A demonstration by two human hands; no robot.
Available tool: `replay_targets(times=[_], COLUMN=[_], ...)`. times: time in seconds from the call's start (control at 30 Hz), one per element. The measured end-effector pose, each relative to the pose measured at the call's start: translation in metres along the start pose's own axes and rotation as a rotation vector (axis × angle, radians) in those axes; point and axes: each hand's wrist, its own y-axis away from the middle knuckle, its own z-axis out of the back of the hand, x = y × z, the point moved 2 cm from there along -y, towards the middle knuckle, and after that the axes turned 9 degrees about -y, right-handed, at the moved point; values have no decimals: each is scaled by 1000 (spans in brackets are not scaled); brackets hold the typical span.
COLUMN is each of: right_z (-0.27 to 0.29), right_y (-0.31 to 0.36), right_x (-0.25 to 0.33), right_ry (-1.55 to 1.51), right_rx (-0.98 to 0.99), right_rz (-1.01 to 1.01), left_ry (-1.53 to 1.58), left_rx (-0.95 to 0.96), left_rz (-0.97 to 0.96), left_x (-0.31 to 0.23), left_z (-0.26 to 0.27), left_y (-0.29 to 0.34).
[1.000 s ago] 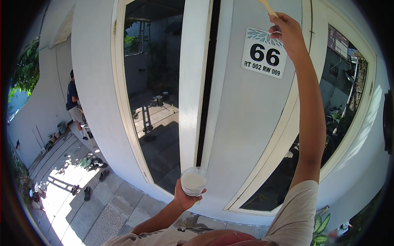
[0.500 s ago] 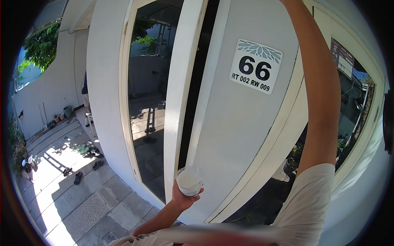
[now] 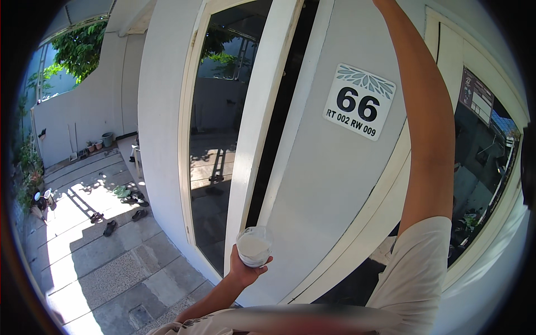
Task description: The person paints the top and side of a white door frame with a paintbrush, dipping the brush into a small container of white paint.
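Observation:
My left hand (image 3: 245,272) is closed around a clear plastic cup (image 3: 254,247) with something white in it, seen from above. The cup is in front of the lower wall, close to a dark vertical gap. My right arm (image 3: 430,128) stretches up along the grey wall panel (image 3: 312,184). Its hand lies beyond the upper edge of the picture, so its fingers and anything in them are hidden. A white house-number plate (image 3: 360,101) with a leaf pattern is fixed to the panel, left of the raised arm.
To the left stands a tall cream-framed window (image 3: 223,128); another framed pane (image 3: 486,162) is at the right. Sandals (image 3: 110,228) and other footwear lie on the paved floor (image 3: 117,279). Pots (image 3: 107,139) stand by the far wall.
The view has shifted, so the wall, plate and yard appear farther right. My left hand still holds the cup, and my right arm stays raised.

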Motion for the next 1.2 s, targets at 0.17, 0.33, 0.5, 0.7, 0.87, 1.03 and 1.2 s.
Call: replay_targets(times=[0.17, 0.33, 0.5, 0.7, 0.87, 1.03, 1.2], right_z=[-8, -26, -30, -34, -31, -29, -28], right_y=[8, 24, 23, 24, 28, 34, 33], right_x=[6, 14, 17, 21, 30, 36, 42], right_ry=[-95, -6, 39, 122, 132, -62, -51], right_rx=[32, 110, 112, 127, 128, 132, 133], right_rz=[-115, -99, 4, 112, 68, 5, 34], left_ry=[-24, -16, 3, 5, 14, -1, -10], left_rx=[-21, -45, 4, -8, 9, -25, -36], left_rz=[-21, -26, -13, 7, 21, 43, 53], left_x=[-7, -15, -14, -16, -18, -16, -19], left_z=[6, 10, 17, 21, 18, 23, 19], left_y=[-2, -1, -6, -9, -10, -15, -18])
